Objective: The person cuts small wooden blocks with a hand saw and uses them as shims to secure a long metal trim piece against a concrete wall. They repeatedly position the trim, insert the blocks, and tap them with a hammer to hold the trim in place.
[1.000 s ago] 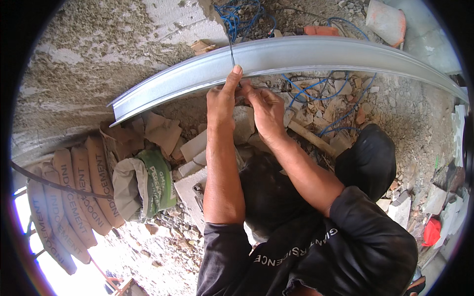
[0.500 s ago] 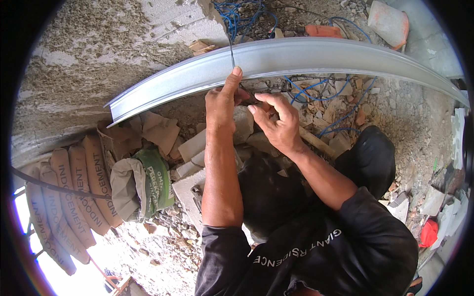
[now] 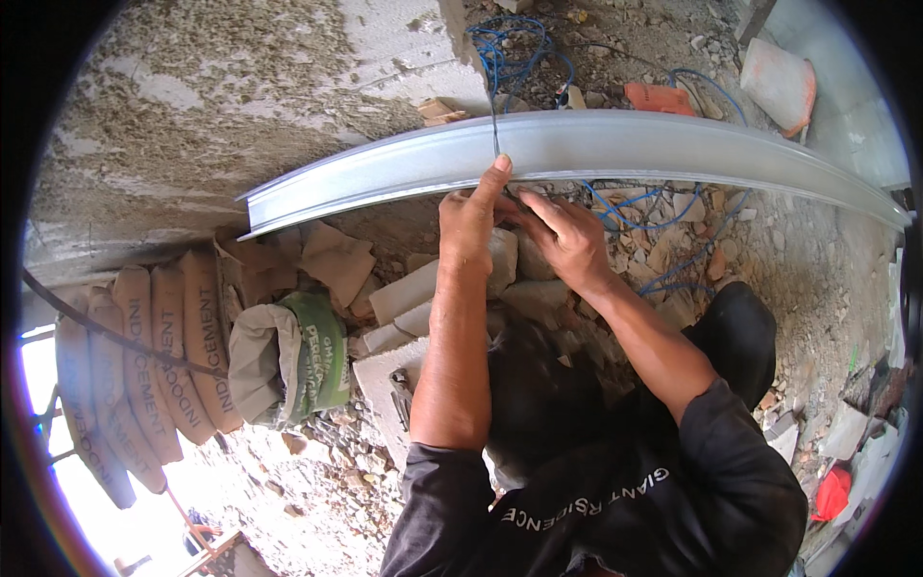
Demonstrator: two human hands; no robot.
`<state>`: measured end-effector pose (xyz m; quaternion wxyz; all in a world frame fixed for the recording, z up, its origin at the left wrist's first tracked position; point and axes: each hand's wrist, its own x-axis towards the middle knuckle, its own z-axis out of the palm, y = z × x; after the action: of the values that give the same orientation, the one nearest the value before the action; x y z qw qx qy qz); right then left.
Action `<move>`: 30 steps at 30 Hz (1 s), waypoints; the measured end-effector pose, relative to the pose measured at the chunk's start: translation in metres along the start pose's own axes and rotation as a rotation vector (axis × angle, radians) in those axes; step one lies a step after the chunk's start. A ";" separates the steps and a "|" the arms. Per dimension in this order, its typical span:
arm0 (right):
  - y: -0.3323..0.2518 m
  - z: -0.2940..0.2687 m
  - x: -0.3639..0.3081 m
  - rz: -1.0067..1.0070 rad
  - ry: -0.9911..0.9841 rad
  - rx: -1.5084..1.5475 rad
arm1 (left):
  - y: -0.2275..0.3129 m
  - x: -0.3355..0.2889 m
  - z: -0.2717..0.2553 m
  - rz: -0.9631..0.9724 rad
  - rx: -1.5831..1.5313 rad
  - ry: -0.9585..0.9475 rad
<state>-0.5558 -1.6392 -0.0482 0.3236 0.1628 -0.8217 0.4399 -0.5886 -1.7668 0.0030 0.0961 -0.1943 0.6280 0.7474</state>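
A thin dark wire [image 3: 495,132] runs down across the silvery metal channel [image 3: 615,144] to my left hand [image 3: 467,226]. That hand is closed on the wire, its thumb pointing up along it at the channel's near edge. My right hand [image 3: 569,238] is just to the right, fingers bent and pinched together beside the left fingers. A dark strand, seemingly the same wire, shows at its fingertips; the exact hold is partly hidden. The long channel lies crosswise beyond both hands.
A concrete block [image 3: 413,58] stands at the far left. Blue cable [image 3: 514,48] and an orange tool [image 3: 661,99] lie beyond the channel. Stacked cement bags [image 3: 168,337], a green-and-grey sack [image 3: 322,351] and broken slabs [image 3: 409,288] sit at left. Rubble covers the ground.
My right hand has closed in on the left one, its fingers now pinched near the wire. The left hand keeps its hold. The whole view has shifted slightly.
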 end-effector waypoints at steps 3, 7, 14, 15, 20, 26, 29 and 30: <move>-0.001 -0.005 0.002 -0.011 -0.044 -0.031 | 0.003 -0.001 -0.001 0.000 0.023 0.015; 0.002 -0.006 0.004 -0.025 -0.054 0.013 | 0.004 -0.001 0.000 -0.035 0.069 0.017; -0.009 0.008 -0.002 0.122 0.041 0.163 | 0.014 -0.012 0.006 -0.008 0.080 0.046; -0.011 0.015 -0.006 0.163 0.076 0.208 | 0.011 -0.012 0.006 0.004 0.063 0.056; -0.054 0.016 0.003 0.901 0.075 0.621 | 0.011 -0.012 0.001 -0.009 0.077 0.014; -0.044 0.000 0.007 0.838 -0.038 0.588 | 0.004 -0.007 0.003 0.007 -0.039 -0.061; -0.050 -0.007 0.006 0.862 0.001 0.662 | 0.002 -0.006 0.002 -0.023 -0.065 -0.079; -0.050 -0.011 0.005 0.882 0.013 0.696 | 0.000 -0.004 0.003 -0.023 -0.071 -0.069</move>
<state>-0.5275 -1.6580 -0.0091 0.0415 -0.1020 -0.6164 0.7797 -0.5857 -1.7638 0.0048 0.1194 -0.1792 0.5952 0.7742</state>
